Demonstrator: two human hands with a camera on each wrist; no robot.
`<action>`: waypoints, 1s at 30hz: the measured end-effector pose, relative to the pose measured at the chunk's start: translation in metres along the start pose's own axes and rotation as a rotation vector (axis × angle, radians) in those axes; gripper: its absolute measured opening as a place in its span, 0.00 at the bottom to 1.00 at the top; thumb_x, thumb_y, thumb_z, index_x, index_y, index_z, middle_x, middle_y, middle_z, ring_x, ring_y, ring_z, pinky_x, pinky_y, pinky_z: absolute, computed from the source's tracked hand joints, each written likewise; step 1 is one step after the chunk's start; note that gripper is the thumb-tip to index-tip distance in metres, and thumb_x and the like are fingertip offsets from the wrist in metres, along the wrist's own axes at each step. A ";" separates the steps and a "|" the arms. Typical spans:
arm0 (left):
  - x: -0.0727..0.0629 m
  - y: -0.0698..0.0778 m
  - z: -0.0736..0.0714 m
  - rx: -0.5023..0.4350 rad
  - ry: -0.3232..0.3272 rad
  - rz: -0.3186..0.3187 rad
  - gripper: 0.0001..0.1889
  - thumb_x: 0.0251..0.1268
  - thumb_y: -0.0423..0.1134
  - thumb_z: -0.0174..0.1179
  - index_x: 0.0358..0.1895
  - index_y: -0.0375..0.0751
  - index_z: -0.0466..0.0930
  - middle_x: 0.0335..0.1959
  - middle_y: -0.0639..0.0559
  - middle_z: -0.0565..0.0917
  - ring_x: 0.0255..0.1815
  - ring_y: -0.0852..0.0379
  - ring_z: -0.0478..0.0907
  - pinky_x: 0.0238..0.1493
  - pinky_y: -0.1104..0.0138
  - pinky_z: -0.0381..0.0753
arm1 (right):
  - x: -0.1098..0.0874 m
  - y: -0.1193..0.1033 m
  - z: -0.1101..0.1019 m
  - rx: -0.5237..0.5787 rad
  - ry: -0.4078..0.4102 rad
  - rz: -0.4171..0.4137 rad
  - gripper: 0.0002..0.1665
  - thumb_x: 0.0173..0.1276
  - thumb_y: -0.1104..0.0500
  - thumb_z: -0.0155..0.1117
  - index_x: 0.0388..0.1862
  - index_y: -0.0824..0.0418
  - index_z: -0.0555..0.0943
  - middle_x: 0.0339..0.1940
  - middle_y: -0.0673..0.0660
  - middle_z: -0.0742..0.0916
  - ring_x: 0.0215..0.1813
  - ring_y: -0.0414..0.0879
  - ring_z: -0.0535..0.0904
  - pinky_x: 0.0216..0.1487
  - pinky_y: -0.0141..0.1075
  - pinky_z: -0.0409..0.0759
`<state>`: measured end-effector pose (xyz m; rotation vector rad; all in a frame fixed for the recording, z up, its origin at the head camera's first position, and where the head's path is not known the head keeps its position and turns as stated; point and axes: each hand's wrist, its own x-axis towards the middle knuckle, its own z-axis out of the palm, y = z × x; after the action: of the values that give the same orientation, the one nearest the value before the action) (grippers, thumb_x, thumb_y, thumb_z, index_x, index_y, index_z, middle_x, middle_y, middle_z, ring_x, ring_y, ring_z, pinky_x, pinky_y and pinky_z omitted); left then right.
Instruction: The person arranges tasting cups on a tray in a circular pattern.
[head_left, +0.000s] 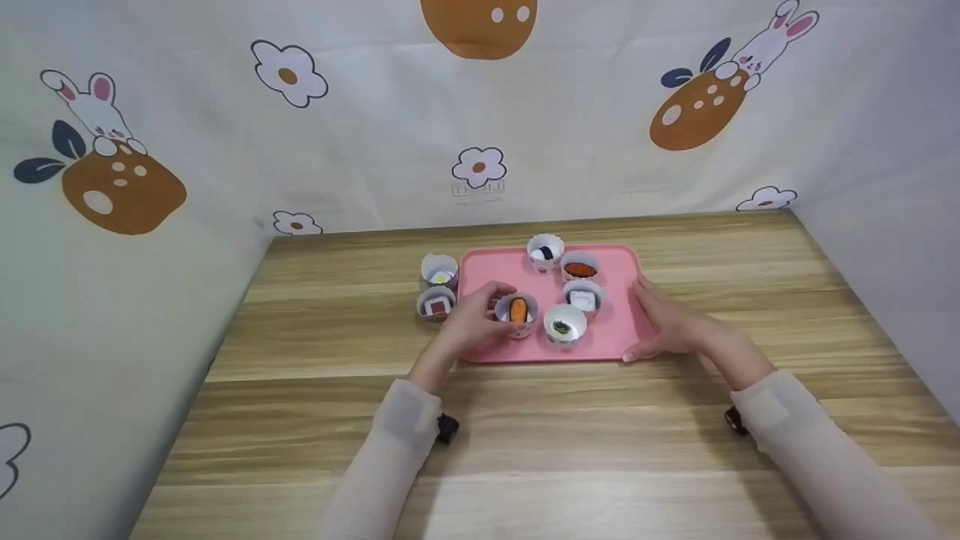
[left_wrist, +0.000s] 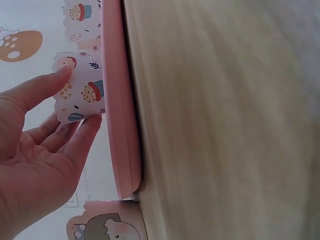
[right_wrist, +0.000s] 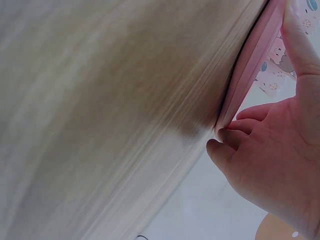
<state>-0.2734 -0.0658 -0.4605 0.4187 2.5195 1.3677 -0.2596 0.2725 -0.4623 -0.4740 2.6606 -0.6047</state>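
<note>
In the head view, my left hand (head_left: 474, 321) holds a paper cup (head_left: 523, 331) between thumb and fingers near the tray's left front. Inside that cup is an orange-topped sushi piece (head_left: 518, 309). Cupcake prints cover the cup's side (left_wrist: 82, 102) in the left wrist view. Beneath it lies a pink tray (head_left: 504, 271), its right front corner gripped by my right hand (head_left: 667, 324). The right wrist view has the thumb along the tray's rim (right_wrist: 248, 70) and the other fingers bent at its edge. Close by stands a cup (head_left: 564, 339) with a green-topped piece.
Toward the tray's right middle and back are cups with a white piece (head_left: 583, 301), a red-orange piece (head_left: 580, 270) and a black-banded piece (head_left: 545, 253). Left of the tray, on the wooden table (head_left: 315, 322), stand a yellow-dotted cup (head_left: 440, 271) and a dark-red one (head_left: 436, 305).
</note>
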 end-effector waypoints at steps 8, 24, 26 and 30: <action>-0.001 0.002 0.005 0.036 -0.043 0.013 0.30 0.56 0.37 0.73 0.64 0.45 0.73 0.65 0.46 0.78 0.68 0.46 0.74 0.72 0.55 0.71 | -0.001 0.000 0.000 -0.003 -0.008 0.022 0.79 0.51 0.33 0.75 0.80 0.71 0.37 0.81 0.71 0.38 0.81 0.70 0.36 0.81 0.60 0.43; -0.002 0.003 0.003 0.011 -0.089 0.025 0.36 0.54 0.32 0.72 0.68 0.41 0.68 0.68 0.44 0.75 0.70 0.44 0.73 0.73 0.55 0.70 | 0.000 0.002 0.000 0.017 0.002 -0.009 0.78 0.52 0.35 0.76 0.79 0.74 0.38 0.81 0.73 0.39 0.81 0.71 0.35 0.80 0.61 0.42; -0.002 0.003 0.001 -0.004 -0.095 0.036 0.35 0.55 0.32 0.72 0.68 0.39 0.68 0.68 0.43 0.75 0.70 0.44 0.72 0.73 0.55 0.70 | 0.000 0.002 0.000 0.017 0.000 -0.006 0.78 0.52 0.35 0.76 0.79 0.74 0.38 0.81 0.73 0.39 0.81 0.71 0.35 0.80 0.61 0.42; -0.002 0.002 -0.002 -0.034 -0.103 0.053 0.35 0.57 0.31 0.70 0.68 0.37 0.67 0.69 0.42 0.74 0.72 0.44 0.71 0.74 0.56 0.70 | 0.000 0.002 0.000 0.019 -0.003 -0.001 0.78 0.53 0.35 0.76 0.79 0.74 0.38 0.81 0.73 0.39 0.81 0.71 0.36 0.80 0.62 0.43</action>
<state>-0.2721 -0.0669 -0.4573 0.5378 2.4154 1.3693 -0.2606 0.2741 -0.4633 -0.4707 2.6494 -0.6286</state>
